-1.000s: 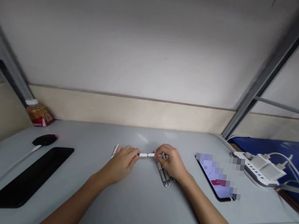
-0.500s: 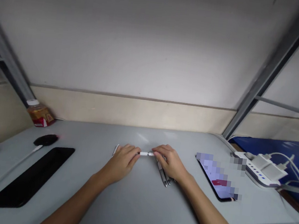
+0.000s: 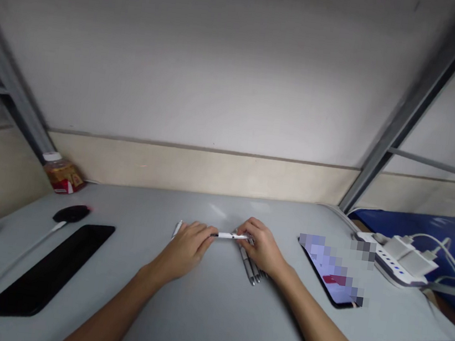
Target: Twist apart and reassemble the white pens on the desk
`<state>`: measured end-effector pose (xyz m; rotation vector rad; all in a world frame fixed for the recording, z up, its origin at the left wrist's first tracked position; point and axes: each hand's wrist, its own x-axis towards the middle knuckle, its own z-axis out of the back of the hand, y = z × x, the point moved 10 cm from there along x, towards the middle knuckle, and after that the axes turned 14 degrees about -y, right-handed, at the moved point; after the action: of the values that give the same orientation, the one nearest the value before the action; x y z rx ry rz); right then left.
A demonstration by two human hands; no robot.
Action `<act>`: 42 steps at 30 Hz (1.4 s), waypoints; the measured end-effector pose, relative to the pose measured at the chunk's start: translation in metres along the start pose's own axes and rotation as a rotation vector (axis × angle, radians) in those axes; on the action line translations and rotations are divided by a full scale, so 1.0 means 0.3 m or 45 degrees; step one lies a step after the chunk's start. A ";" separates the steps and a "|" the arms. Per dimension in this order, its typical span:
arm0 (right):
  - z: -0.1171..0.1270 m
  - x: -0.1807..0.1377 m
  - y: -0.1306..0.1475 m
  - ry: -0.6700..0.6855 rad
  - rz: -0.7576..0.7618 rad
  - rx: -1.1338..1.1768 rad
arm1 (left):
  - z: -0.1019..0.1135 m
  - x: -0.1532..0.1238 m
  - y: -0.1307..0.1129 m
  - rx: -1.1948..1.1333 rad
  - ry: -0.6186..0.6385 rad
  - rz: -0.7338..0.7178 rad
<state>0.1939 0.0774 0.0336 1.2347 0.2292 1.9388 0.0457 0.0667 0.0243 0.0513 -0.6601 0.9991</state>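
Between my two hands a white pen (image 3: 226, 236) with dark parts lies roughly level, just above or on the grey desk. My left hand (image 3: 190, 244) is closed on its left end with thumb and fingers. The fingers of my right hand (image 3: 260, 246) pinch its other end. Beneath my right hand several grey pens (image 3: 248, 268) lie side by side, their tips toward me and their upper parts hidden. A white pen-like piece (image 3: 178, 226) shows behind my left hand, mostly covered by it.
To the right lie a phone (image 3: 329, 273) with a lit screen and a white power strip (image 3: 391, 262) with plugs and cables. On the left are a black flat pad (image 3: 49, 270), a black round device (image 3: 71, 213) on a cable and a bottle (image 3: 63, 174).
More of the white pen's right part shows now, as the right fingers have shifted slightly along it. Both hands otherwise stay nearly in place.
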 end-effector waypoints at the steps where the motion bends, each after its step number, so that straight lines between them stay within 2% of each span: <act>1: 0.002 0.000 -0.005 -0.008 0.000 -0.020 | -0.002 -0.001 0.002 -0.010 0.006 0.002; 8: 0.026 0.008 -0.022 -0.040 0.048 -0.155 | -0.013 -0.007 0.021 -0.035 0.063 -0.007; 16: 0.049 0.023 -0.061 -0.064 0.095 -0.364 | -0.005 0.003 0.060 0.057 0.006 0.011; 25: 0.065 0.027 -0.087 -0.101 0.089 -0.426 | -0.007 0.006 0.082 0.080 -0.010 0.029; 33: 0.029 0.013 -0.067 -0.039 0.117 -0.325 | -0.014 -0.004 0.056 0.042 0.025 0.036; 42: 0.003 0.006 -0.013 -0.013 0.115 -0.041 | -0.006 -0.003 0.034 -0.036 0.024 0.097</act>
<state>0.1963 0.0810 0.0333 1.2524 0.1384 2.0054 0.0383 0.0722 0.0197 -0.0082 -0.6629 1.0617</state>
